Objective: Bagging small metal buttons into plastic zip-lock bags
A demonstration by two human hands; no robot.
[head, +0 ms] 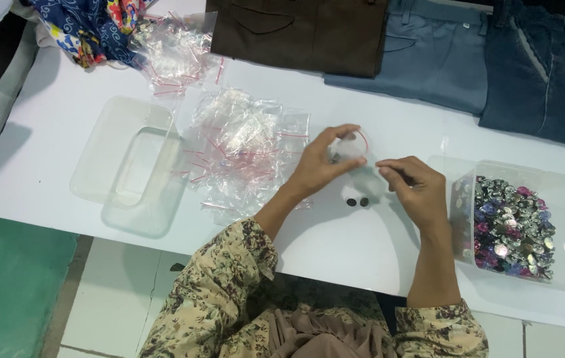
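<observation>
— Between your two hands, above the white table (pixel 50 119), you are holding up a small clear zip bag (pixel 352 147) with a red seal line. Your left hand (pixel 319 166) is pinching it at the mouth, fingers curled round it, and something dark seems to be sitting inside already.

— And the other hand?

— Your right hand (pixel 411 185) is hovering just beside the bag, thumb and fingertips pressed together as though nipping something tiny; what it has hold of, if anything, is too small to tell. By my reading you are filling the bag, so the next move calls for keeping its mouth spread while the fingertips are lining up over the opening.

— What is lying under them?

— Two dark buttons (pixel 358 201) are resting side by side on the table, just below the bag.

— And the containers?

— Near your right hand, a clear plastic tub (pixel 564 192) is sitting heaped with shiny buttons (pixel 511 229) in silver, pink and blue. Left of your left arm, a pile of empty zip bags (pixel 242 149) is spreading out, with a second pile (pixel 176 53) further back. Beyond those, a clear rectangular container (pixel 116 142) is standing with nothing visible in it, seemingly overlapping a second clear piece. Folded trousers (pixel 428 53) in brown, grey-blue and dark denim are lining the far edge, and patterned cloth (pixel 90 26) is bunching at the far left corner.
</observation>
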